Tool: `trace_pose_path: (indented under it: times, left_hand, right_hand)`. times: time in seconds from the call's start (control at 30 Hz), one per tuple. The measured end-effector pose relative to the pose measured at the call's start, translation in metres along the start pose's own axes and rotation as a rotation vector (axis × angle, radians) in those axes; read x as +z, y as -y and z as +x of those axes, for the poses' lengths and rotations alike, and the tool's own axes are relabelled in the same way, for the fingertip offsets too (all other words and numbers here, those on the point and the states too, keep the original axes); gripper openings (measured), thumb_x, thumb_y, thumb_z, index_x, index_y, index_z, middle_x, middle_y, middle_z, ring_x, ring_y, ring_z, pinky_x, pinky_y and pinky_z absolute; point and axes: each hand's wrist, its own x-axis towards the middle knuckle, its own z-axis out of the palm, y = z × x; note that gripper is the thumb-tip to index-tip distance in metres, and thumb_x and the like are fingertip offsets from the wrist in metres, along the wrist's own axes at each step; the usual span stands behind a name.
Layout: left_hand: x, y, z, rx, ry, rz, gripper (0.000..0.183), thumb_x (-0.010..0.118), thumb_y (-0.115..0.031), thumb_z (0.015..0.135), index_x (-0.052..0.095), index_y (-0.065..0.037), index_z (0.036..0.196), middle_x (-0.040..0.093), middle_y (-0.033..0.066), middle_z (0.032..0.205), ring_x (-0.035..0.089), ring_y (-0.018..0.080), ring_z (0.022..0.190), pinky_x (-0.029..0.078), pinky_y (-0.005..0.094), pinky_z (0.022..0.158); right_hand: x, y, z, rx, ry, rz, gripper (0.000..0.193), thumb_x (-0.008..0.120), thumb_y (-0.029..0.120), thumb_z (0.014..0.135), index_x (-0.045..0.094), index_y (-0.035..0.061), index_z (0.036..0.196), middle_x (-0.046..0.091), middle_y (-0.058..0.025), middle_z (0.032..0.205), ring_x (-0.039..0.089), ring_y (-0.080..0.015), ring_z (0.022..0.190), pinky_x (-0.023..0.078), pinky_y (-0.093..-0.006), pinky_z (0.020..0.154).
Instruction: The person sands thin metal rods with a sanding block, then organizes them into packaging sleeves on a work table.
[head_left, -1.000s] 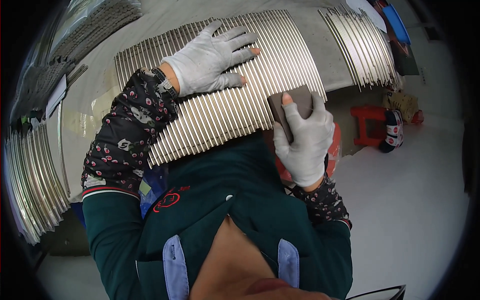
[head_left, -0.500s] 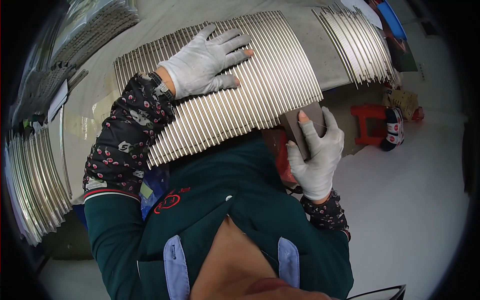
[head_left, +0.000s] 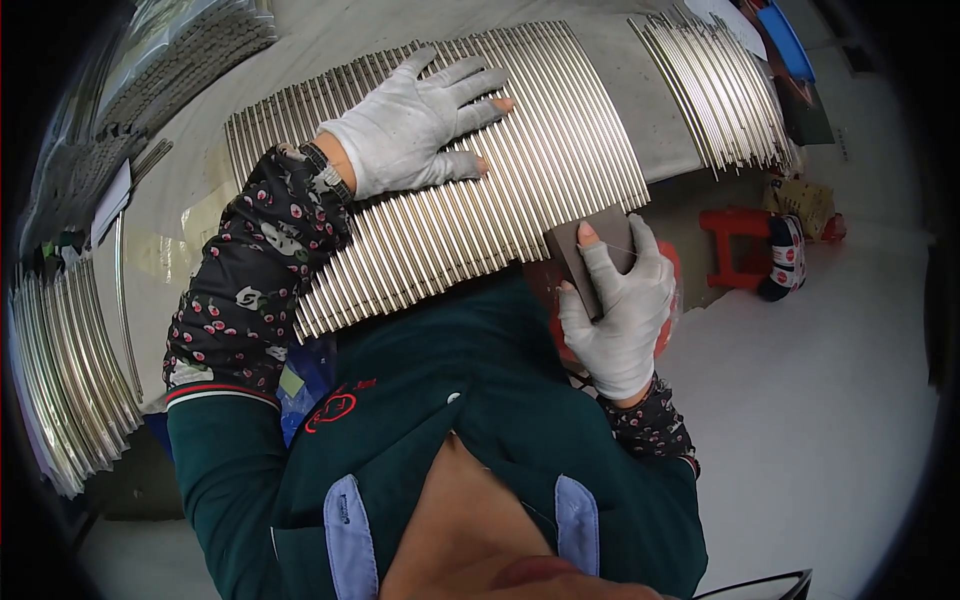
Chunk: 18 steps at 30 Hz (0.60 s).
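Evidently, steadiness matters most here. The left hand in a white cloth glove [head_left: 415, 125] lies flat with its fingers spread wide, gripping nothing, on a broad row of slim, silvery metal rods [head_left: 560, 120] laid side by side on the grey desk [head_left: 655, 135]. The right hand in a white cloth glove [head_left: 625, 300] has its fingers closed around a brown-grey rectangular block [head_left: 570, 250] at the near ends of the rods, toward the right end of the row.

To work well, I would press the left palm down evenly, so that no rod rolls or rides over its neighbour, and hold the block's face square to the rod ends, with light, level pressure. A tilted block could push some rods farther than others.

Several things are hard to make out. The block's face toward the rods is mostly out of sight, so whether it touches them cannot be told, nor what it is made of. The left hand and its dark patterned sleeve [head_left: 265, 240] cover part of the row, and the grey stacks [head_left: 185, 65] at upper left are cut off by the dark rim.
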Motion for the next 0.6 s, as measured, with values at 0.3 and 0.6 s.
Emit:
trace_pose_path:
  times: [0.3,0.6]
  left_hand:
    - [-0.004,-0.004,0.005,-0.021,0.011,-0.066,0.078,0.048,-0.063,0.087,0.040,-0.012,0.145,0.029,0.0110,0.155,0.023,0.0286,0.145,0.014,0.0568,0.117]
    - [-0.002,-0.003,0.006,-0.033,0.020,-0.051,0.078,0.054,-0.060,0.086,0.036,-0.015,0.147,0.027,0.0102,0.156,0.022,0.0283,0.146,0.013,0.0561,0.118]
  right_hand:
    - [-0.004,0.007,0.009,-0.031,0.054,-0.095,0.053,0.073,0.021,0.071,0.062,0.0173,0.123,0.048,-0.0269,0.128,0.053,-0.0401,0.103,0.043,-0.0464,0.089]
    - [-0.004,0.006,0.018,-0.079,0.023,-0.119,0.053,0.074,0.023,0.068,0.064,0.0180,0.120,0.047,-0.0279,0.126,0.055,-0.0385,0.097,0.046,-0.0451,0.083]
